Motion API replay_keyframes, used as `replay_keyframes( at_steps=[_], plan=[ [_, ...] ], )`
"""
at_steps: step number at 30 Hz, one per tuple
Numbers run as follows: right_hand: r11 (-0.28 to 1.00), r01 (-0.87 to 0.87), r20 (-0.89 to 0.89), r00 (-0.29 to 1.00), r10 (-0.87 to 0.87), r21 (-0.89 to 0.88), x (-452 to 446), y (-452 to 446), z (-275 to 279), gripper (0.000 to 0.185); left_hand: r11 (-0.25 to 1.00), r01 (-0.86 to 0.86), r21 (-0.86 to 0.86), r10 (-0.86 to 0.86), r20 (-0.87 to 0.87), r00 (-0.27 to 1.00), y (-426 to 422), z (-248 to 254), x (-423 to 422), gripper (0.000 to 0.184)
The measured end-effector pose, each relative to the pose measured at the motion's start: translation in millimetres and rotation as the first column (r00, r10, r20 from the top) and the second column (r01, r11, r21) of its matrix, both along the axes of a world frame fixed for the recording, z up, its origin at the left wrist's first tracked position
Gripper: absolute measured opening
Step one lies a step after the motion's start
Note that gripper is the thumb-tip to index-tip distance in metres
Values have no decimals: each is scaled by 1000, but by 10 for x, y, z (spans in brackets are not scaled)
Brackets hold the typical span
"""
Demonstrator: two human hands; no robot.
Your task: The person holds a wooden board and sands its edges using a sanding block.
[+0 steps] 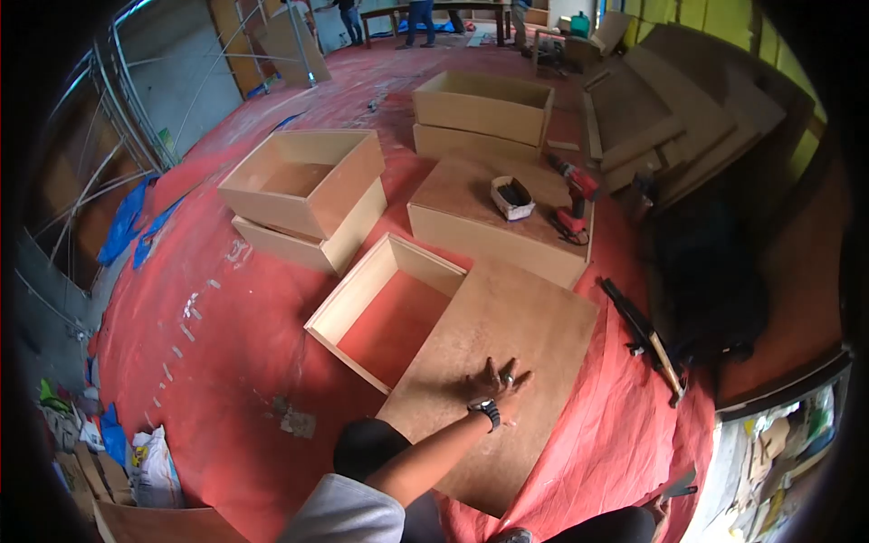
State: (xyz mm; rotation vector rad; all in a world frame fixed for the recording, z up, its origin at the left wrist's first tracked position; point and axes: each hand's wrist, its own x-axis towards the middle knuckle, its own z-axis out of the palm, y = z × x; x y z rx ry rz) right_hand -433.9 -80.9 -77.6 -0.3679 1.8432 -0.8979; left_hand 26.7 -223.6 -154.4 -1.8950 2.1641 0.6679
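Note:
My left hand (pixel 501 385), with a dark watch on its wrist, lies with spread fingers on a flat brown plywood panel (pixel 529 317). The panel slants across the floor and overlaps one side of an open wooden frame (pixel 348 303), whose inside shows the red floor covering. At the lower right edge my right hand (pixel 662 514) is partly visible, its fingers closed around or against a dark tool (pixel 674 490) whose kind I cannot make out. My dark-clad knee (pixel 369 445) is beside the panel's near left corner.
Stacked wooden boxes (pixel 308 185) stand ahead left, more (pixel 484 104) behind. A box top (pixel 453 195) carries a red cordless drill (pixel 572 204) and a small container (pixel 512 199). A hammer (pixel 667 366) lies right. Boards (pixel 652 109) lean behind; people (pixel 421 20) stand far off.

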Motion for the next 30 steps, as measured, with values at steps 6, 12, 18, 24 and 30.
replay_keyframes(
  at_steps=[6,12,18,24,30],
  plan=[
    [990,-1,-13,1000,-1,-144,207,-365,498,45,999,-39,-27,40,36,999,-6,-144,-58,138],
    [953,11,38,999,0,-302,489,-571,776,47,996,-69,50,66,75,995,18,368,-17,137],
    [906,3,147,987,65,-423,929,-841,815,48,991,-50,-123,60,77,995,-89,-485,-281,114],
    [873,-26,218,964,150,-487,1347,-1069,871,50,975,-105,-196,119,62,991,-74,-445,-291,79],
    [848,-52,257,941,218,-527,1627,-1173,896,52,982,-123,-141,129,39,991,-10,-166,-152,60]
  ],
)
